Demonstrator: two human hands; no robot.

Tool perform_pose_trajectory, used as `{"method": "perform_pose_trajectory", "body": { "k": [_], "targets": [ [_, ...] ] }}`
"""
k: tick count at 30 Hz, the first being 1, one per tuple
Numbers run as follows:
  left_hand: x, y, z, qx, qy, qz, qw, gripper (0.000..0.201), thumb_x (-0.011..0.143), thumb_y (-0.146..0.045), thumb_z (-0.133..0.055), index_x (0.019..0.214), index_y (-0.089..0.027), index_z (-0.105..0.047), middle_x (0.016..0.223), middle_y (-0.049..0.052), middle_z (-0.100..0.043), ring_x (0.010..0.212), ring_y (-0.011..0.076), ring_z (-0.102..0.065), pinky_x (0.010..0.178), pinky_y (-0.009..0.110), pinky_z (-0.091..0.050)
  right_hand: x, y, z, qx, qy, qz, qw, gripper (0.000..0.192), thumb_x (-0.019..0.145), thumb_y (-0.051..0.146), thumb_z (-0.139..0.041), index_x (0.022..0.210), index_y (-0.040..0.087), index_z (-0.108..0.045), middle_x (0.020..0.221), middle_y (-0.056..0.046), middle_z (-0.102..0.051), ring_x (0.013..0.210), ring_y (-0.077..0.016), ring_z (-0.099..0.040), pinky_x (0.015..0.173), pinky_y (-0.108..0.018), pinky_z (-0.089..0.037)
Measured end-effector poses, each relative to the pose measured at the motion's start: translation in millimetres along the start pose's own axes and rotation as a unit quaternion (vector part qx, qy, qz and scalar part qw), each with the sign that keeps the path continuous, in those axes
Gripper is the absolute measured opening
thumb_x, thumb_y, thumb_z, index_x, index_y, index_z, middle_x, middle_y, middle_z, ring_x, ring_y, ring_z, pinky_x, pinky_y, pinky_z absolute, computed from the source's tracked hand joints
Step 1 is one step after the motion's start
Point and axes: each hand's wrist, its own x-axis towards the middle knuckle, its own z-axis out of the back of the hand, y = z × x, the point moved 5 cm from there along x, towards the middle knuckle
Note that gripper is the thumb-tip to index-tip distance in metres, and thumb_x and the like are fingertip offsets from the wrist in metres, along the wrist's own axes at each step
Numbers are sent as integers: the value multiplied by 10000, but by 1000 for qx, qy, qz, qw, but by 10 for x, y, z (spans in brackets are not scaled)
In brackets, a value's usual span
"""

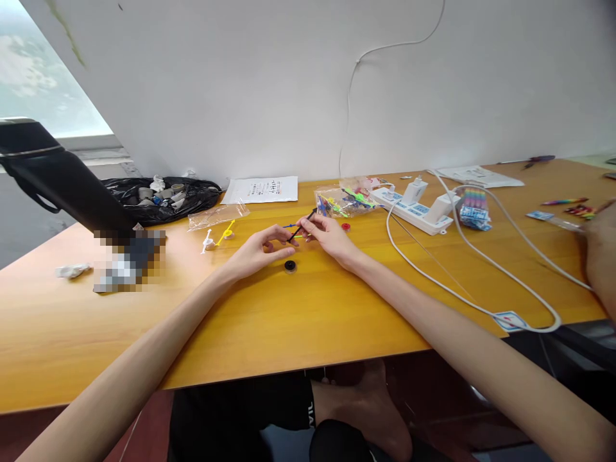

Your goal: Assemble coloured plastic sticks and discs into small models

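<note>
Both hands meet near the middle of the orange wooden surface (308, 308). The right hand (327, 236) pinches a thin black stick (302, 228) between thumb and fingers; the stick slants up toward 1 o'clock. The left hand (260, 249) has its fingers curled, and their tips touch the stick's lower end. Whether it grips the stick cannot be told.

A small black disc (289, 265) lies on the surface just at 6 o'clock of the two hands. A red disc (345, 226) lies close at 3 o'clock of the right hand. At 9 o'clock of the left hand lie a yellow piece (226, 232) and a white piece (208, 242), side by side.

At 12 o'clock, a clear bag of coloured plastic parts (344, 200) lies near a white power strip (414, 208) with chargers plugged in. A printed sheet (262, 189) and a black bag (163, 196) lie along the wall at 11 o'clock. Another person's hand (599, 250) shows at the far edge at 3 o'clock.
</note>
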Motion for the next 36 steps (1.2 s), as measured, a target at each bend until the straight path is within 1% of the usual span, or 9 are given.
{"method": "perform_pose_trajectory", "body": {
  "k": [4,6,9,13,17,20,26,31,36],
  "targets": [
    [-36,-68,-40,93,78,-65,991,264,814,-419,-715,1023,-258,-702,1227,56,-666,1201,239,-563,939,361,-477,3,29,82,40,-19,-14,999,328,894,508,-615,922,184,-660,898,-39,-696,854,-139,-641,760,-256,-524],
    [-21,-38,-27,91,58,-60,992,217,855,-418,-669,982,-244,-703,1157,54,-684,1122,220,-595,906,352,-487,-3,40,86,46,-14,-15,999,344,881,515,-633,966,184,-673,835,-21,-684,792,-128,-631,758,-258,-522],
    [22,72,12,38,-2,-16,999,256,891,-417,-623,1047,-219,-669,1093,59,-695,963,186,-634,789,309,-508,-16,42,32,37,16,-6,999,359,863,488,-661,1041,178,-681,772,-1,-666,738,-123,-619,759,-267,-523],
    [55,184,32,-70,-38,11,997,329,857,-421,-673,1086,-189,-633,1054,72,-715,864,167,-665,783,300,-528,-45,14,-88,13,74,2,997,338,847,403,-693,1095,176,-662,856,-34,-720,854,-159,-668,858,-311,-526],
    [55,239,43,-104,-59,42,992,418,779,-441,-755,1078,-170,-650,950,72,-743,750,164,-680,747,301,-542,-71,-6,-136,-1,92,-2,996,295,811,362,-727,1030,187,-637,892,-42,-743,877,-178,-688,870,-334,-532],
    [51,234,36,-96,-69,47,992,444,756,-449,-769,1085,-168,-667,988,78,-750,821,194,-704,812,334,-554,-82,21,-134,-31,89,13,995,253,795,354,-735,958,179,-650,937,-44,-730,849,-168,-683,821,-311,-540],
    [51,189,-45,-115,-26,31,993,438,833,-423,-692,1186,-165,-670,1160,108,-732,1053,251,-695,982,398,-521,-92,12,-116,-110,78,20,991,234,802,354,-708,946,173,-672,900,-27,-688,756,-145,-655,731,-288,-535],
    [60,219,-56,-149,-11,36,988,502,837,-410,-698,1267,-156,-647,1210,114,-718,1127,271,-675,1035,410,-499,-92,-18,-108,-116,75,21,990,237,793,348,-707,943,182,-628,930,-24,-679,770,-150,-666,726,-293,-534],
    [46,156,-28,-173,-20,36,984,522,853,-389,-693,1317,-159,-623,1249,117,-700,1133,266,-672,1049,403,-489,-98,6,-68,-140,24,14,990,372,758,415,-749,1002,193,-576,938,-18,-661,745,-147,-652,694,-294,-525]
  ]
}}
